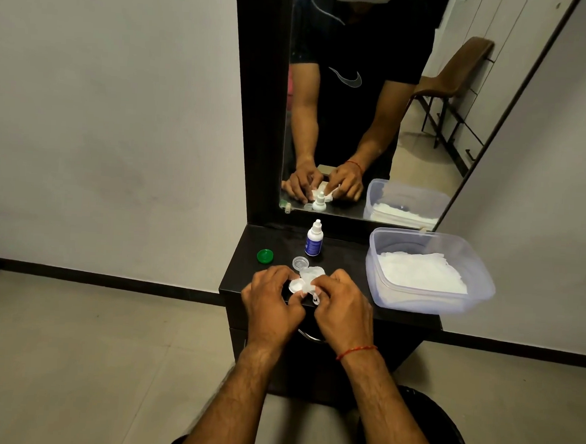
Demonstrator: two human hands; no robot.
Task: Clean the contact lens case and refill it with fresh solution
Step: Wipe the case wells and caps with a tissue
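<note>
The white contact lens case (296, 285) lies near the front edge of the dark vanity top (344, 259), and my left hand (271, 303) grips it by its left side. My right hand (343, 309) pinches a crumpled white tissue (310, 275) against the case's right well, which the tissue hides. A green cap (264, 256) lies on the top to the left, and a clear cap (300, 263) sits just behind the case. The small white solution bottle (314, 238) with a blue label stands upright behind them, its cap on.
A clear plastic tub (479, 288) holding white tissues fills the right side of the vanity top. A mirror (360, 106) rises behind the bottle. Below the front edge is a drawer with a metal handle (307, 336). Tiled floor lies left of the vanity.
</note>
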